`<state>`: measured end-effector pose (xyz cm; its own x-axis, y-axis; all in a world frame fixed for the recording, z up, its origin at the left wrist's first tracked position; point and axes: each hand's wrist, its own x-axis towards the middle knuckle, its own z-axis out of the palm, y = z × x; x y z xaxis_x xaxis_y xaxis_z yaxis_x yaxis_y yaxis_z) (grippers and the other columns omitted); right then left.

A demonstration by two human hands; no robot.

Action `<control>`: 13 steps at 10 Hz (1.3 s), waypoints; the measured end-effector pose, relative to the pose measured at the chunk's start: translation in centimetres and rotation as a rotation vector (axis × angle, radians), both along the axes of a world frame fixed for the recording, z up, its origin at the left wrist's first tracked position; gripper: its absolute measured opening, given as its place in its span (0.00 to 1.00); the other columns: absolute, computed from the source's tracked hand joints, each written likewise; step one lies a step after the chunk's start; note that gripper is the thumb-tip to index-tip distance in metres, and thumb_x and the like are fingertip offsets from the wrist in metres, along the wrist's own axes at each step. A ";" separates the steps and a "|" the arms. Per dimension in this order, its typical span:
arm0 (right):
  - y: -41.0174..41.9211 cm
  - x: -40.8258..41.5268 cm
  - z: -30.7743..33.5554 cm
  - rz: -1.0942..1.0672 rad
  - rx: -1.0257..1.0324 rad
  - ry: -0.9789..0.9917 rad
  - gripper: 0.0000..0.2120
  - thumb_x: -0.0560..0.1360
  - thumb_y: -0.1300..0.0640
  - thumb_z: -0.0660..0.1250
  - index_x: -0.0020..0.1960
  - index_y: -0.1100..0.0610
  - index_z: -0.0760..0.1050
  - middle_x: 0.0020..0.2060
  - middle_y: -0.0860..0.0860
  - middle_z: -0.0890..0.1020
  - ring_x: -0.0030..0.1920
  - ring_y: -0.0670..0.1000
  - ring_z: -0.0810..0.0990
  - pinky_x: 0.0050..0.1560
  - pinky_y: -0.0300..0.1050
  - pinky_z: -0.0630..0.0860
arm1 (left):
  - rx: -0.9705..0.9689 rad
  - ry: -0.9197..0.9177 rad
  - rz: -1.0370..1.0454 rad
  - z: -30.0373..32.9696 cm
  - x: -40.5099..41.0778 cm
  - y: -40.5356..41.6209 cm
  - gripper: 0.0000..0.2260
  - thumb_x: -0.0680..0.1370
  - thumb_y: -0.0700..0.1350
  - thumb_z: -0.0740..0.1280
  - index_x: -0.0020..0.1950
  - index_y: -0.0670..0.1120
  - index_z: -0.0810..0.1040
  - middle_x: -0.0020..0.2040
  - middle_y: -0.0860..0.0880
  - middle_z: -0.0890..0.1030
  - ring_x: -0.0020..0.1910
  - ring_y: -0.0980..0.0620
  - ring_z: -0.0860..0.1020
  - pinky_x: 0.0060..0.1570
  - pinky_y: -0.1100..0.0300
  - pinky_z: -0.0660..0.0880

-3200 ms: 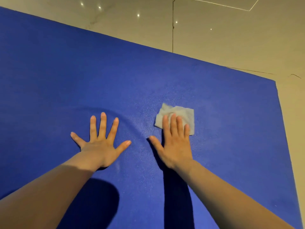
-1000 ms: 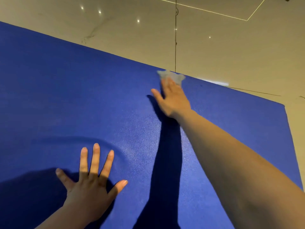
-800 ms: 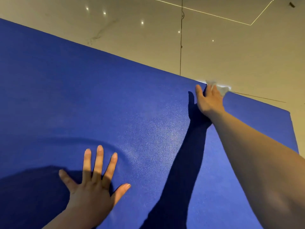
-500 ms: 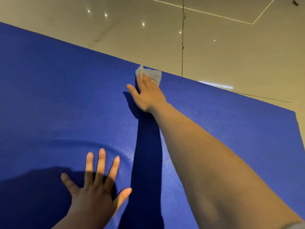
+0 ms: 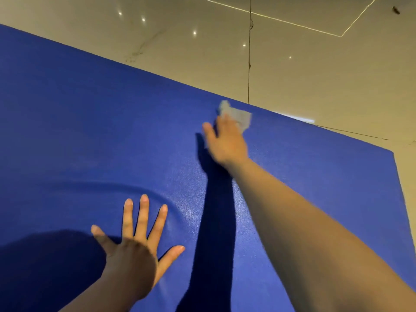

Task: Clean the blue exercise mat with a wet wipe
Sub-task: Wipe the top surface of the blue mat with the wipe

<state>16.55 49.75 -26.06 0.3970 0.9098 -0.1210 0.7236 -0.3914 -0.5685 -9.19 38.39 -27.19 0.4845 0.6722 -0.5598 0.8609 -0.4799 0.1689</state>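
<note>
Hands flat: right hand presses wipe (blurred), left hand splayed on mat.

Warm, dim light with dark shadows and some blur.

The light comes from above and behind the person. It throws a long dark shadow of the right arm on the blue mat, and a big dark patch sits by the left hand, whose back is in shade. Small bright dots of lamps shine on the glossy floor, and a thin bright line glows there too. The right hand and the wipe look smeared and fuzzy. The left hand fingers look sharp. The mat's far edge slants across the picture.
</note>
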 end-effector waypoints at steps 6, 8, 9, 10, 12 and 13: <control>-12.2 -0.1 0.6 -0.041 -0.099 -0.007 0.31 0.82 0.44 0.52 0.78 0.61 0.55 0.77 0.56 0.58 0.74 0.58 0.57 0.75 0.53 0.51 | 0.284 -0.039 -0.086 1.2 -3.1 -1.3 0.31 0.81 0.64 0.44 0.71 0.47 0.72 0.70 0.40 0.72 0.68 0.40 0.65 0.46 0.31 0.75; -16.6 -10.8 0.5 0.450 -0.168 -0.052 0.29 0.84 0.46 0.50 0.80 0.57 0.47 0.80 0.52 0.48 0.79 0.51 0.45 0.77 0.48 0.40 | 0.404 -0.189 -0.132 2.0 -5.5 -5.1 0.25 0.70 0.56 0.64 0.62 0.43 0.81 0.62 0.41 0.79 0.63 0.45 0.68 0.46 0.41 0.80; -20.2 -7.7 0.8 0.245 -0.253 -0.098 0.30 0.84 0.43 0.48 0.80 0.55 0.43 0.79 0.50 0.42 0.79 0.49 0.40 0.76 0.45 0.35 | 0.444 -0.256 -0.187 2.4 -6.9 -7.4 0.26 0.63 0.51 0.79 0.58 0.42 0.83 0.59 0.41 0.81 0.59 0.46 0.70 0.39 0.47 0.81; -24.9 -3.0 0.8 0.015 -0.302 -0.131 0.31 0.84 0.44 0.49 0.80 0.57 0.44 0.80 0.54 0.44 0.79 0.52 0.43 0.77 0.46 0.39 | 0.391 -0.226 -0.229 3.1 -7.7 -9.2 0.34 0.51 0.50 0.85 0.55 0.42 0.85 0.55 0.42 0.83 0.54 0.45 0.77 0.32 0.51 0.80; -29.5 -6.5 0.6 -0.141 -0.376 -0.094 0.35 0.82 0.40 0.45 0.80 0.60 0.43 0.79 0.56 0.42 0.79 0.55 0.40 0.77 0.50 0.38 | 0.352 -0.189 -0.270 3.9 -9.4 -11.8 0.33 0.48 0.50 0.86 0.51 0.43 0.86 0.51 0.43 0.84 0.45 0.44 0.84 0.29 0.54 0.79; -29.5 -12.6 0.6 0.076 -0.293 -0.138 0.45 0.72 0.31 0.31 0.80 0.59 0.41 0.79 0.56 0.43 0.79 0.55 0.41 0.76 0.48 0.33 | 0.341 -0.190 -0.265 4.0 -11.1 -13.1 0.32 0.48 0.49 0.86 0.50 0.43 0.86 0.50 0.43 0.84 0.44 0.44 0.84 0.29 0.54 0.79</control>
<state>3.95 20.26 -25.50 0.3599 0.8720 -0.3318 0.8193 -0.4656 -0.3348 -20.27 25.31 -23.15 0.7369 0.6416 -0.2131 0.6702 -0.7346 0.1059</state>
